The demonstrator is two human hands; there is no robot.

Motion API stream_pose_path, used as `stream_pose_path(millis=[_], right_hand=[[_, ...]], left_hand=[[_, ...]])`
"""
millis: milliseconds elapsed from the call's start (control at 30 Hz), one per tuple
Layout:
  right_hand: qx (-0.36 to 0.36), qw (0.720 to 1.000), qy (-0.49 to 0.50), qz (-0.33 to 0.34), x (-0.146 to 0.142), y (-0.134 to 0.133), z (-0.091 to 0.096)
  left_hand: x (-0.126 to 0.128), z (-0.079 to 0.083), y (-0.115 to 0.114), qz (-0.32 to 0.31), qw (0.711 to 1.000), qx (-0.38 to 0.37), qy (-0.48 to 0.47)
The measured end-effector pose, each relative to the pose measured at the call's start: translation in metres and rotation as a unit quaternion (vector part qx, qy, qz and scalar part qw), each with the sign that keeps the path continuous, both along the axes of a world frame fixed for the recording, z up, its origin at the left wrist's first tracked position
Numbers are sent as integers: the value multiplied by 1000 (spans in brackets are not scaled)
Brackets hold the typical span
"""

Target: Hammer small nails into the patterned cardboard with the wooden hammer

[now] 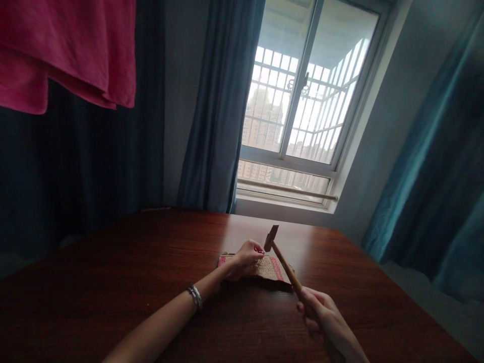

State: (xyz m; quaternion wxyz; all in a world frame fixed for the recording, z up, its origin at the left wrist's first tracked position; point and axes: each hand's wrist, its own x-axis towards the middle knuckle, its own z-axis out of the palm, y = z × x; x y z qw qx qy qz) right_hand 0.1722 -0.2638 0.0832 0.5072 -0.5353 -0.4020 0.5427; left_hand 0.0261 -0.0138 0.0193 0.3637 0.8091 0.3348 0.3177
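My left hand rests on a flat brown perforated board with pink edges lying on the wooden table. Its fingers are pinched together on something small that I cannot make out, right beside the hammer's head. My right hand is closed around the wooden handle of a hammer. The dark hammer head hangs just above the board, close to my left fingertips. A bracelet sits on my left wrist.
A window with a metal grille is behind the table, with blue curtains on both sides. A pink cloth hangs at the upper left. The table's far edge runs below the windowsill.
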Motion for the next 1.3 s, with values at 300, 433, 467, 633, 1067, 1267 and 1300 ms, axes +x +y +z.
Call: stream_pose_path(millis=[300,433,467,633,1067,1267,1300], right_hand=[[2,1000,4,-5,1,1,1],[-9,1000,18,0,0,5,3],[-13,1000,19,2,0,5,3],[-4,1000,18,-8,1,7,0],[1,1000,10,6,2,7,-4],[-3,1000,15,-6,1,6,-1],[-4,1000,16,-3,1,5,0]], left_hand=[[0,-2,0,-3,1000,1,8],[-1,-1,-1,-14,1000,-1,7],[-1,0,-1,-14,1000,-2,7],[-1,2,-3,-2,1000,-24,-6],[-1,0,-2,0,1000,-13,1],[-1,-1,-1,6,999,-32,-1],[-1,0,-1,6,999,-32,-1]])
